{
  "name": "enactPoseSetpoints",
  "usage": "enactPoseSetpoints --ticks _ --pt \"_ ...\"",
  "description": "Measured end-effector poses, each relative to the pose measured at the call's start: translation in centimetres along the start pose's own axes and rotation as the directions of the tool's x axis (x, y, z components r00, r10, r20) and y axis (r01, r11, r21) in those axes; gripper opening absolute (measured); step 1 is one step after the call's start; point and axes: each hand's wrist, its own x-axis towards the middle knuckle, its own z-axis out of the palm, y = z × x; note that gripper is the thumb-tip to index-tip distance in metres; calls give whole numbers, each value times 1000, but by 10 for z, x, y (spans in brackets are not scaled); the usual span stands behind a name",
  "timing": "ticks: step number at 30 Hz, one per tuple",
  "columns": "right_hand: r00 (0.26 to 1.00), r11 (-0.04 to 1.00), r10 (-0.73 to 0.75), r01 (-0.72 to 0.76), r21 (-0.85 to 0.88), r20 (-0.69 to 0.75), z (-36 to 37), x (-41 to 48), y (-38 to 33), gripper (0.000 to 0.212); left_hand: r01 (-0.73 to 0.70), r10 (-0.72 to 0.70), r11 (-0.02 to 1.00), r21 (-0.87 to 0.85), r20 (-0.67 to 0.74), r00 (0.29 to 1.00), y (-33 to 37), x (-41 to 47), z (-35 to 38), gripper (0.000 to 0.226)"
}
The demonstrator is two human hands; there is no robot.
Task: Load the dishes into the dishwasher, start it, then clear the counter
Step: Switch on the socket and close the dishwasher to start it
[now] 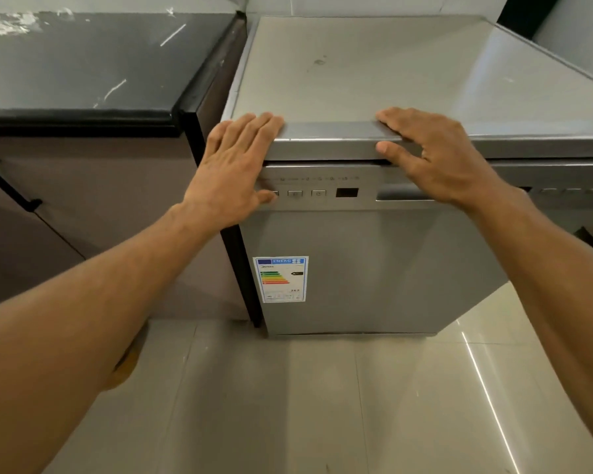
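A silver dishwasher (pixel 367 268) stands in front of me with its door closed. Its control panel (pixel 319 192) has small buttons, a dark display and a recessed handle. My left hand (pixel 235 169) lies flat over the top left front corner, fingers on the lid, thumb by the leftmost button. My right hand (pixel 435 155) rests on the front edge of the top, fingers on the lid and thumb against the front lip, above the handle. Neither hand holds anything. No dishes are in view.
A dark stone counter (pixel 83 70) sits to the left, with brown cabinet doors and a black handle (pixel 11 186) below. The dishwasher's flat grey top (pixel 374 70) is bare. An energy label (pixel 280 279) is stuck on the door. Glossy tiled floor (pixel 322 405) lies below.
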Motion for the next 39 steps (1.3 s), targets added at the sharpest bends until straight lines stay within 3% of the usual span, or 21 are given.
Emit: enactPoseSetpoints --ticks 9,21,31,39 --pt "991 998 -55 53 -14 -125 5 -1 5 56 16 -16 1000 4 -45 999 3 0 2 105" --pt "995 997 -3 11 80 -96 4 0 6 56 21 -20 1000 20 -48 999 6 -2 1 101" --pt "993 998 -4 12 67 -120 7 -1 7 58 41 -37 999 31 -108 993 10 -2 6 96" --pt "993 997 2 7 78 -119 6 0 5 57 30 -30 1000 0 -79 996 6 -2 3 99"
